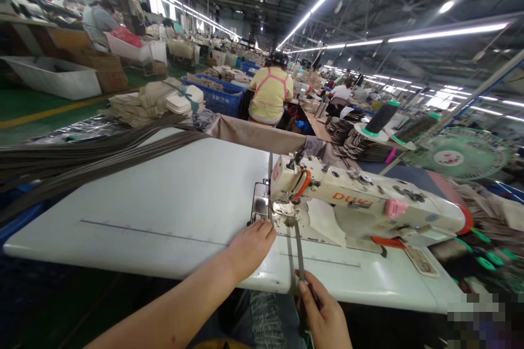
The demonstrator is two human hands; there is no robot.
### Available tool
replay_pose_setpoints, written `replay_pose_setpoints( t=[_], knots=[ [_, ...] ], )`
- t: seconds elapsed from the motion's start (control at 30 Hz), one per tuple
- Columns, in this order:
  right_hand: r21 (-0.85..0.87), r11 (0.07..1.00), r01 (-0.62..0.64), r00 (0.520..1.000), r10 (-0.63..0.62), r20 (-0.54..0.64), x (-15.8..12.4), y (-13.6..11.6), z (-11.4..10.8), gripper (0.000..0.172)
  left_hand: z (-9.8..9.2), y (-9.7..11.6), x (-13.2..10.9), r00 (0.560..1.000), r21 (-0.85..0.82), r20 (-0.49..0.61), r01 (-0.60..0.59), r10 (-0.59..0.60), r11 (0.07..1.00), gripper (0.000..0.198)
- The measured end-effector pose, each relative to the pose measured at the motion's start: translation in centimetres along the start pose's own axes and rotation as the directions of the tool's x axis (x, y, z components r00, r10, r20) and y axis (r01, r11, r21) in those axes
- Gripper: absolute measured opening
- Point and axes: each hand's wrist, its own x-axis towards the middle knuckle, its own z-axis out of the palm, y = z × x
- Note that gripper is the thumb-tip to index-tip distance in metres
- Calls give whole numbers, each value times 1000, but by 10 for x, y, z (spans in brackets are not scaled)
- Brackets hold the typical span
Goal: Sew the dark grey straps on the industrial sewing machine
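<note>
A white industrial sewing machine point(339, 191) with orange trim stands on the pale table point(176, 191), its needle area lit. My left hand point(252, 242) rests on the table just left of the needle, beside a small metal guide point(260, 203). Its fingers are closed together and bent down; whatever lies under the fingertips is hidden. Between thumb and fingers, my right hand point(323, 313) grips a narrow grey-brown fabric strip point(300, 253) at the table's front edge. From there the strip runs up to the needle area.
Long dark strips point(102, 155) drape over the table's left side. Stacked fabric pieces point(155, 101) and a blue crate point(221, 95) stand behind. At right are thread cones point(380, 119) and a green fan point(466, 154). A co-worker in yellow point(271, 92) sits ahead, back turned.
</note>
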Motion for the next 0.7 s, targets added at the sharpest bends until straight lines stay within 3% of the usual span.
replay_pose_setpoints(
  t=[0.33, 0.7],
  knots=[
    [-1, 1000, 30, 997, -30, 66, -6, -18, 10, 62, 14, -16, 5, 982, -135, -121, 131, -148, 982, 28],
    [-10, 997, 76, 994, -75, 83, -3, -20, 10, 56, 10, -23, 13, 973, -177, -32, 222, -231, 959, 30]
  ],
)
